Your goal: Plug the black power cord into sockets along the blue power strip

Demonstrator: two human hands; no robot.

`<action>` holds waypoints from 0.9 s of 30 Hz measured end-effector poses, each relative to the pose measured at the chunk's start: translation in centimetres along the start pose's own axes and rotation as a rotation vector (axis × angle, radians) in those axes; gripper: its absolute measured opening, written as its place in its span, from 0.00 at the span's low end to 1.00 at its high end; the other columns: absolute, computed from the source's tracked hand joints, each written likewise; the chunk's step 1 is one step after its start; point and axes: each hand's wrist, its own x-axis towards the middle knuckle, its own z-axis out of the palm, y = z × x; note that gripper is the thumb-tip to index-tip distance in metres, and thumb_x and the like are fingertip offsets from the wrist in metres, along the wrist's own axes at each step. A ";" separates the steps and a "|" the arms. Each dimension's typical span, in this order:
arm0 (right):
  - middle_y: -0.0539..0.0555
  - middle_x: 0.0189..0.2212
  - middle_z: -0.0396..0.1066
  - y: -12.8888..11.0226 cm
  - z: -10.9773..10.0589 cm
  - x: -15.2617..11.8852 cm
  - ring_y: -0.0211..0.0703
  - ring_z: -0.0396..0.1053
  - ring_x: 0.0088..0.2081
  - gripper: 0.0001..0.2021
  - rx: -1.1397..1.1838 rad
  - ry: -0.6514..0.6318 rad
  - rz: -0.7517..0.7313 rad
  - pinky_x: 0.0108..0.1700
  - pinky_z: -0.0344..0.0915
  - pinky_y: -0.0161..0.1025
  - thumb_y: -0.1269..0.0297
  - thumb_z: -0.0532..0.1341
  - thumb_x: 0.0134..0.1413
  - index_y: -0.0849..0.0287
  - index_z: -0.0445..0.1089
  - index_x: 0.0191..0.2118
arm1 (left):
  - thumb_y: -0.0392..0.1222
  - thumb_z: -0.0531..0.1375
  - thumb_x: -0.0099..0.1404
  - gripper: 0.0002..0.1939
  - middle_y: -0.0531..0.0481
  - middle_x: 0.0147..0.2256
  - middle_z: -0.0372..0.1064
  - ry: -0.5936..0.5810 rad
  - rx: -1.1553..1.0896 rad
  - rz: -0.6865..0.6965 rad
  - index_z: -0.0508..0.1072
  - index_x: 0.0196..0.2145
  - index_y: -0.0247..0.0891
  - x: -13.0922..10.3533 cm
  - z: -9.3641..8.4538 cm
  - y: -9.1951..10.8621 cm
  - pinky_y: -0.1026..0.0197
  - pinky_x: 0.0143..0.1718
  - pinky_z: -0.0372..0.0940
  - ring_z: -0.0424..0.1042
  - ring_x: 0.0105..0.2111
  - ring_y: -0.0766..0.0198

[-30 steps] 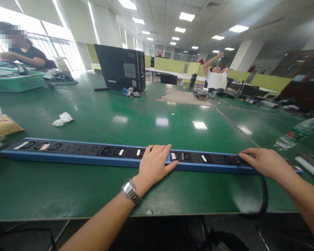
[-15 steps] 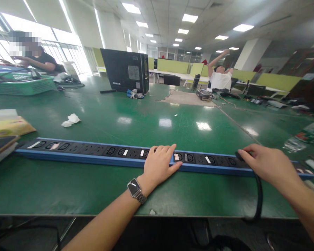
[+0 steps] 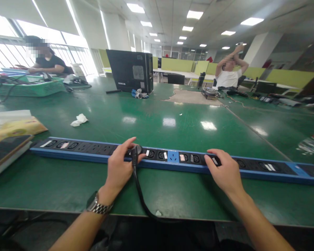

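Observation:
A long blue power strip with black sockets and small white labels lies across the table near its front edge. My left hand, a watch on its wrist, is closed around a black power plug over the strip's left half. From that plug a black cable hangs past the table edge. Whether the plug's pins sit in a socket is hidden. My right hand grips the strip right of its middle, thumb at the front and fingers over the far side.
The green table bears a crumpled tissue, a notebook and a yellow packet at left, and a plastic bottle at right. Farther back are a green basket, a black computer case and two people.
The plug has gone from my right hand to my left, which moved left along the strip. My right hand has moved left onto the strip. The view has shifted slightly.

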 end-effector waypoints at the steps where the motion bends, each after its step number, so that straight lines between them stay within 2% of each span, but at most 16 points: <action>1: 0.60 0.42 0.77 1.0 0.5 -0.2 0.52 0.73 0.46 0.14 -0.071 0.023 -0.060 0.53 0.65 0.51 0.56 0.58 0.57 0.60 0.74 0.40 | 0.52 0.65 0.61 0.24 0.48 0.40 0.75 -0.007 -0.001 -0.060 0.71 0.52 0.41 0.1 -0.4 -0.9 0.53 0.46 0.69 0.75 0.39 0.57; 3: 0.59 0.44 0.77 2.1 1.3 -0.7 0.51 0.72 0.48 0.13 -0.155 0.046 -0.145 0.54 0.64 0.50 0.58 0.57 0.59 0.60 0.75 0.40 | 0.55 0.66 0.59 0.21 0.48 0.39 0.77 -0.054 0.006 -0.109 0.75 0.46 0.40 0.4 -1.0 -1.9 0.53 0.45 0.70 0.76 0.38 0.57; 5: 0.58 0.44 0.77 2.5 1.9 -1.0 0.50 0.72 0.49 0.13 -0.198 0.064 -0.186 0.55 0.63 0.49 0.59 0.56 0.60 0.59 0.75 0.39 | 0.57 0.66 0.59 0.21 0.46 0.40 0.78 -0.137 0.008 -0.081 0.77 0.43 0.40 0.7 -1.3 -2.2 0.52 0.46 0.71 0.76 0.39 0.55; 9: 0.57 0.44 0.77 2.3 2.1 -1.2 0.49 0.72 0.48 0.14 -0.227 0.087 -0.208 0.54 0.62 0.46 0.59 0.54 0.61 0.59 0.75 0.39 | 0.58 0.62 0.62 0.24 0.42 0.46 0.77 -0.305 0.025 0.037 0.76 0.49 0.40 1.4 -1.7 -2.5 0.47 0.52 0.68 0.75 0.46 0.51; 12: 0.57 0.44 0.77 2.2 2.1 -1.2 0.49 0.72 0.48 0.13 -0.250 0.098 -0.198 0.53 0.62 0.45 0.59 0.54 0.61 0.59 0.75 0.39 | 0.55 0.59 0.66 0.23 0.40 0.52 0.74 -0.425 0.075 0.110 0.73 0.53 0.41 1.9 -1.8 -3.0 0.44 0.57 0.63 0.71 0.53 0.49; 15: 0.57 0.44 0.77 2.2 2.2 -1.2 0.49 0.72 0.48 0.13 -0.264 0.104 -0.198 0.53 0.61 0.45 0.60 0.54 0.60 0.59 0.75 0.39 | 0.51 0.58 0.67 0.20 0.42 0.52 0.74 -0.524 0.065 0.128 0.72 0.53 0.41 2.4 -2.2 -3.1 0.45 0.58 0.62 0.71 0.54 0.51; 17: 0.57 0.44 0.77 2.2 2.3 -1.3 0.49 0.72 0.48 0.13 -0.273 0.107 -0.201 0.53 0.61 0.44 0.61 0.54 0.61 0.59 0.75 0.40 | 0.51 0.59 0.66 0.19 0.44 0.49 0.75 -0.493 -0.024 0.096 0.73 0.51 0.41 2.6 -2.4 -2.5 0.48 0.56 0.65 0.73 0.51 0.53; 19: 0.57 0.44 0.77 2.1 2.4 -1.3 0.49 0.72 0.48 0.13 -0.292 0.110 -0.195 0.52 0.61 0.44 0.62 0.54 0.60 0.60 0.75 0.40 | 0.51 0.60 0.66 0.20 0.44 0.49 0.75 -0.357 -0.155 0.040 0.71 0.52 0.41 2.7 -2.3 -1.4 0.52 0.54 0.67 0.75 0.49 0.55; 21: 0.56 0.44 0.77 1.9 2.5 -1.3 0.49 0.72 0.48 0.12 -0.311 0.116 -0.182 0.52 0.61 0.44 0.63 0.55 0.60 0.60 0.75 0.39 | 0.49 0.59 0.68 0.20 0.44 0.50 0.75 -0.264 -0.248 0.018 0.68 0.55 0.41 2.7 -1.5 0.2 0.55 0.52 0.67 0.75 0.48 0.57; 22: 0.56 0.44 0.77 1.8 2.5 -1.3 0.49 0.72 0.48 0.12 -0.315 0.120 -0.178 0.52 0.61 0.44 0.63 0.55 0.60 0.60 0.75 0.39 | 0.48 0.59 0.68 0.20 0.44 0.50 0.74 -0.270 -0.264 0.031 0.67 0.55 0.41 2.6 -0.8 1.1 0.56 0.52 0.67 0.75 0.48 0.58; 27: 0.57 0.44 0.77 1.7 2.5 -1.4 0.49 0.71 0.48 0.12 -0.311 0.121 -0.205 0.52 0.61 0.44 0.64 0.55 0.61 0.61 0.75 0.40 | 0.45 0.61 0.67 0.14 0.46 0.44 0.77 -0.457 -0.128 0.126 0.70 0.49 0.41 2.0 4.2 4.9 0.52 0.48 0.67 0.75 0.44 0.56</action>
